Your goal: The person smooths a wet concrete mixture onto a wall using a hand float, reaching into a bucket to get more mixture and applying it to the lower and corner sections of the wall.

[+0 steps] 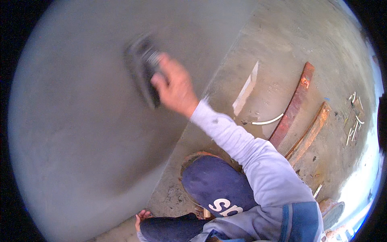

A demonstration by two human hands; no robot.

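My right hand (177,86) is closed round the handle of a dark plastering trowel (139,60), both blurred by motion. The trowel's long flat blade lies against a smooth grey cement wall (80,121), where a darker, wet-looking patch spreads below it. Down by my bent knee (173,229), near the wall's foot, my left hand (143,215) shows only in part. Its visible fingers are a little apart, with nothing seen in them.
On the rough floor (282,52) right of the wall lie a pale strip (245,90), a reddish board (293,101), an orange-brown board (309,133) and a curved white piece (268,120). Thin white scraps (354,129) are scattered farther right. A round container (332,211) sits at lower right.
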